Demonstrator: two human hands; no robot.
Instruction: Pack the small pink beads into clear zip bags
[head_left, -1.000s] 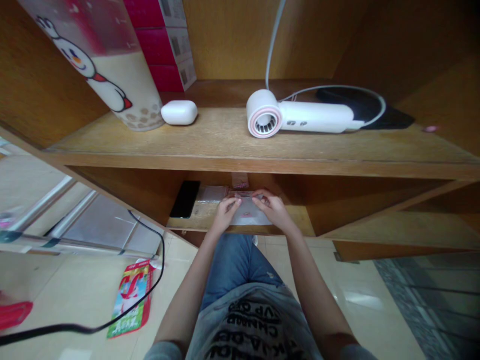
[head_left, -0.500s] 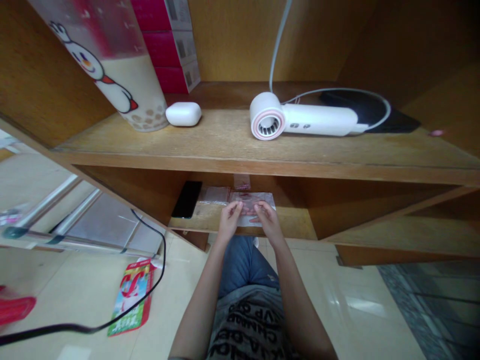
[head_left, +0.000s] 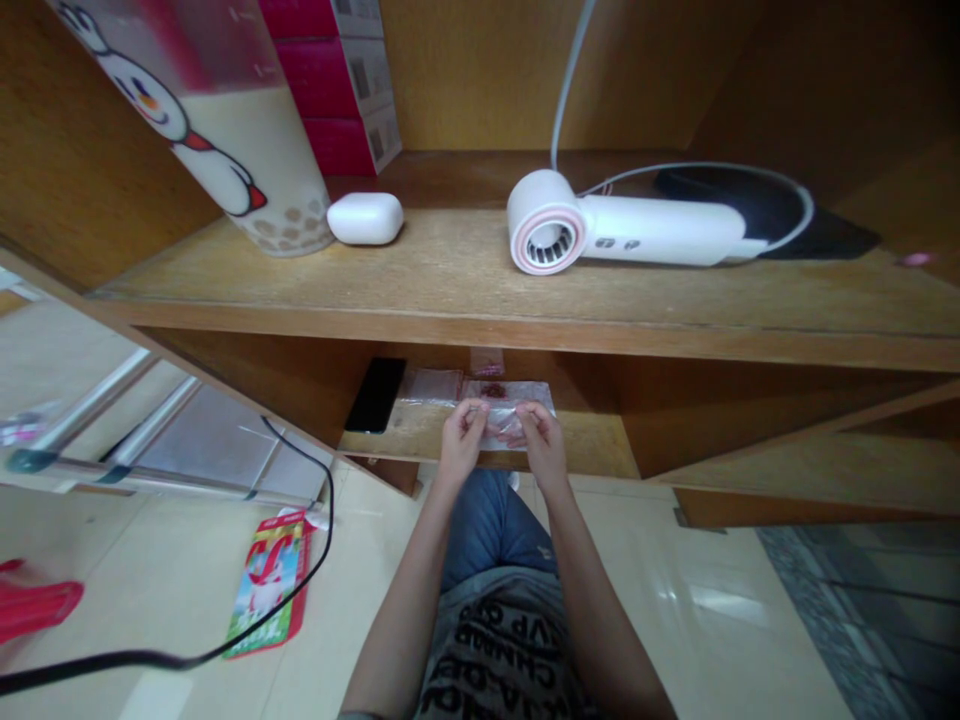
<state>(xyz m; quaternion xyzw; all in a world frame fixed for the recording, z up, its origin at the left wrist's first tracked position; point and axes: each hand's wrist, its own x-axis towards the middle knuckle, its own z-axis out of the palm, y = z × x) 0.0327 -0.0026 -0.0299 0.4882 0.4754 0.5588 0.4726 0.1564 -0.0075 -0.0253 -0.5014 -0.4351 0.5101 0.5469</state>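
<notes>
Between my two hands is a small clear plastic bag (head_left: 504, 424), pinched at its sides over the lower shelf. My left hand (head_left: 463, 437) grips its left edge with thumb and fingers. On the other side, my right hand (head_left: 543, 443) is closed on the right edge. Beneath lies a pale sheet (head_left: 538, 393) with a cluster of small dark red pieces (head_left: 493, 391) near its top. A clear packet (head_left: 433, 386) rests left of the sheet, and another small packet (head_left: 487, 361) stands behind it.
A black phone (head_left: 376, 396) lies at the lower shelf's left. Above, the upper shelf (head_left: 450, 280) juts out, holding a bubble tea cup (head_left: 292, 170), a white earbud case (head_left: 365, 218) and a white hair dryer (head_left: 645, 229). A black cable (head_left: 328, 520) hangs at left.
The clear bag has come lower and nearer to me between my hands, and the dark red pieces behind it now show. My right hand has shifted slightly right. The view has moved a little.
</notes>
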